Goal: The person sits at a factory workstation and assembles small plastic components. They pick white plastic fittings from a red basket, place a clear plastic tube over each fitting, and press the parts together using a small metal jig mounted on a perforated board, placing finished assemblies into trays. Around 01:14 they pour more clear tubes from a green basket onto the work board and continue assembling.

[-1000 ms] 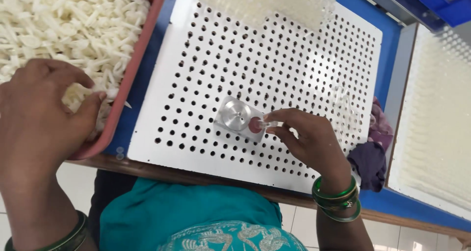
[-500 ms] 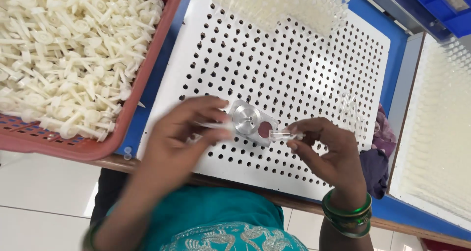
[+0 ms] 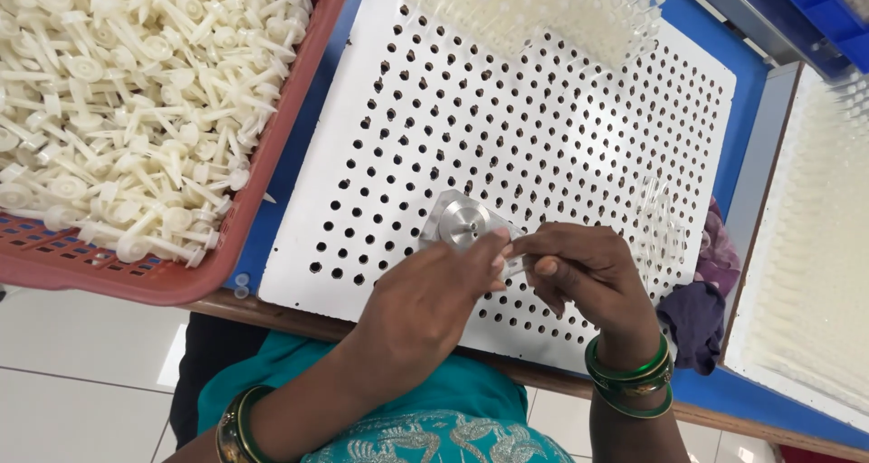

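Both hands now meet at the metal block [image 3: 462, 223] on the white holed board [image 3: 579, 155]; left hand [image 3: 434, 295] came over from the red basket [image 3: 272, 155], right hand [image 3: 588, 277] pinching a small clear piece.

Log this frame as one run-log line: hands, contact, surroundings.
left hand: fingertips at metal fixture | right hand: pinching small part, unclear | base: white perforated board | left: red basket of white plastic parts
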